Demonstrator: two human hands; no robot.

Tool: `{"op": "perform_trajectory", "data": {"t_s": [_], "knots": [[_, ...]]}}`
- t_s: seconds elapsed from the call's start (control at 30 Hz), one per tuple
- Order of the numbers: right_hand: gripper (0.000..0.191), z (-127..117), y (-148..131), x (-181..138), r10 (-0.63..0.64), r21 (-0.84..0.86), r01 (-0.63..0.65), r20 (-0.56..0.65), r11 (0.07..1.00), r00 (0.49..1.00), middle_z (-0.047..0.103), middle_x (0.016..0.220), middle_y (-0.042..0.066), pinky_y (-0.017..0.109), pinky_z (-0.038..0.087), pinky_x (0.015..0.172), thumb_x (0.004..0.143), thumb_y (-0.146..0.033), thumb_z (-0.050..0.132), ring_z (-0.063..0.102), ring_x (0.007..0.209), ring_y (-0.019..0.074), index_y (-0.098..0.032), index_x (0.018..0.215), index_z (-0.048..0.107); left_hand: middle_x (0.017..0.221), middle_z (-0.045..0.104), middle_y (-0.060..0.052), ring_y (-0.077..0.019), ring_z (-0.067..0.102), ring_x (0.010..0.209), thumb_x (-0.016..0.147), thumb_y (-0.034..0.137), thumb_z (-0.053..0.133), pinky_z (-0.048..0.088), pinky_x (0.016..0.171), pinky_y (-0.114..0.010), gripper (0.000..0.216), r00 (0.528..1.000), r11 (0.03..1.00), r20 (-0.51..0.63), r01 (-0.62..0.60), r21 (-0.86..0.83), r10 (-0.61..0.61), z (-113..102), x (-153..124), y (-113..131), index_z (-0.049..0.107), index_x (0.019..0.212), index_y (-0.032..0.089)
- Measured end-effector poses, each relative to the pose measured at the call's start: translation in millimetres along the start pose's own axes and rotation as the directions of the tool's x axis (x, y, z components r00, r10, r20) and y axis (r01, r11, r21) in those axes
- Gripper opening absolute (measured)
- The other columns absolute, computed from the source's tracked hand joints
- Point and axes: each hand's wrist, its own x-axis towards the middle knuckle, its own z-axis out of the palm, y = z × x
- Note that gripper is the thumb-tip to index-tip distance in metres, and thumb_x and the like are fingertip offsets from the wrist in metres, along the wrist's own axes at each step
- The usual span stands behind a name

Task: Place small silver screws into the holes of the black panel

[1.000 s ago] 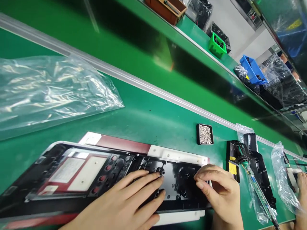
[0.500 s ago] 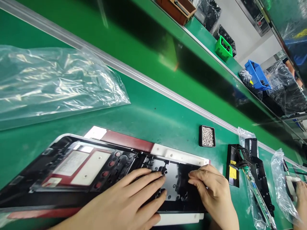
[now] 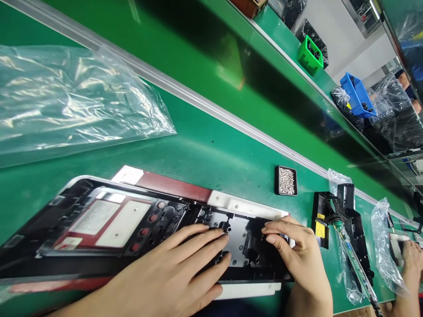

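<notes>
A long black panel (image 3: 99, 229) with red and white insets lies on a red and white fixture (image 3: 172, 190) on the green table. My left hand (image 3: 172, 275) rests flat on the panel's middle, fingers spread and pointing right. My right hand (image 3: 294, 257) sits at the panel's right end, fingertips curled and pressing on the black plate (image 3: 239, 240) with its screw holes. Whether anything small is pinched between those fingers cannot be seen.
A small black tray of silver screws (image 3: 286, 181) sits beyond the panel. A black stand with an electric screwdriver (image 3: 345, 229) lies to the right. A clear plastic bag (image 3: 72, 101) is at left. Another person's hand (image 3: 410, 255) works at far right. Green (image 3: 309, 55) and blue (image 3: 357, 94) bins stand behind.
My right hand has slid left along the panel's right end, fingertips now further onto the black plate. My left hand has stayed flat on the panel.
</notes>
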Motion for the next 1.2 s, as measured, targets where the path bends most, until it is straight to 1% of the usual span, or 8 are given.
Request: {"op": "perform_trajectory", "data": {"t_s": [0.4, 0.57, 0.67, 0.77, 0.87, 0.97, 1.03, 1.2], "knots": [[0.011, 9.8, 5.3, -0.8, 0.104, 0.045, -0.101, -0.058, 0.994, 0.993, 0.073, 0.101, -0.002, 0.014, 0.054, 0.091, 0.112, -0.010, 0.079, 0.070, 0.093, 0.0102, -0.020, 0.108, 0.082, 0.117, 0.078, -0.003, -0.0230, 0.062, 0.117, 0.121, 0.041, 0.044, 0.013, 0.143, -0.036, 0.042, 1.000, 1.000, -0.021, -0.011, 0.006, 0.011, 1.8, 2.3, -2.0, 0.080, 0.110, 0.022], [0.011, -11.9, 5.9, 8.3, 0.107, 0.052, -0.104, -0.071, 0.993, 0.992, 0.073, 0.098, -0.002, 0.014, 0.054, 0.080, 0.114, -0.018, 0.079, 0.069, 0.084, 0.0097, -0.022, 0.105, 0.084, 0.117, 0.078, -0.003, -0.0229, 0.062, 0.117, 0.121, 0.042, 0.046, 0.011, 0.143, -0.034, 0.041, 1.000, 1.000, -0.022, 0.000, 0.002, 0.000, 0.0, 2.5, -1.6, 0.080, 0.110, 0.023], [0.014, -31.3, 31.9, 27.3, 0.133, -0.087, -0.156, -0.222, 0.984, 0.966, 0.073, 0.094, 0.001, 0.021, 0.053, 0.070, 0.108, -0.029, 0.079, 0.067, 0.077, 0.0139, -0.022, 0.098, 0.086, 0.118, 0.078, -0.003, -0.0229, 0.063, 0.119, 0.121, 0.040, 0.046, 0.011, 0.143, -0.036, 0.039, 0.999, 1.000, -0.034, -0.002, -0.013, 0.001, 2.5, -2.5, -0.6, 0.080, 0.112, 0.023], [0.028, -41.5, 73.8, 48.8, 0.153, -0.266, -0.225, -0.266, 0.937, 0.952, 0.073, 0.098, 0.006, 0.029, 0.053, 0.074, 0.101, -0.041, 0.070, 0.069, 0.082, 0.0205, -0.018, 0.094, 0.086, 0.121, 0.078, -0.005, -0.0245, 0.062, 0.124, 0.119, 0.044, 0.050, 0.009, 0.144, -0.042, 0.036, 1.000, 1.000, -0.018, -0.010, 0.001, 0.010, 8.9, -9.7, 0.2, 0.079, 0.115, 0.023], [0.020, -40.3, 104.5, 62.0, 0.236, -0.474, -0.326, -0.242, 0.818, 0.941, 0.073, 0.108, 0.009, 0.034, 0.056, 0.085, 0.098, -0.027, 0.070, 0.070, 0.096, 0.0252, -0.015, 0.103, 0.086, 0.123, 0.078, -0.005, -0.0246, 0.061, 0.125, 0.118, 0.047, 0.054, 0.007, 0.145, -0.044, 0.034, 1.000, 1.000, -0.002, -0.021, 0.020, 0.021, 14.7, -14.5, 0.0, 0.080, 0.116, 0.025], [0.015, -34.5, 107.4, 66.0, 0.298, -0.606, -0.375, -0.229, 0.701, 0.927, 0.071, 0.114, 0.010, 0.033, 0.056, 0.088, 0.102, -0.007, 0.078, 0.070, 0.102, 0.0255, -0.012, 0.114, 0.085, 0.122, 0.078, -0.005, -0.0246, 0.061, 0.124, 0.117, 0.047, 0.056, 0.006, 0.145, -0.044, 0.032, 1.000, 1.000, -0.003, -0.027, 0.016, 0.027, 16.1, -15.4, -1.0, 0.080, 0.116, 0.025], [0.016, -31.7, 97.6, 68.2, 0.348, -0.606, -0.414, -0.231, 0.679, 0.909, 0.071, 0.113, 0.009, 0.032, 0.054, 0.088, 0.101, 0.001, 0.082, 0.070, 0.102, 0.0251, -0.011, 0.112, 0.085, 0.123, 0.078, -0.004, -0.0246, 0.061, 0.124, 0.118, 0.047, 0.054, 0.006, 0.145, -0.043, 0.034, 1.000, 1.000, 0.009, -0.018, 0.018, 0.018, 15.0, -15.1, -1.7, 0.079, 0.118, 0.025], [0.024, -27.7, 79.7, 76.0, 0.533, -0.471, -0.602, -0.287, 0.645, 0.796, 0.072, 0.109, 0.007, 0.031, 0.052, 0.094, 0.097, 0.013, 0.078, 0.070, 0.102, 0.0236, -0.009, 0.106, 0.084, 0.121, 0.079, -0.004, -0.0247, 0.061, 0.123, 0.118, 0.048, 0.052, 0.007, 0.145, -0.043, 0.035, 0.999, 0.999, 0.020, -0.026, 0.029, 0.026, 12.7, -14.7, -2.5, 0.079, 0.118, 0.026]]}}
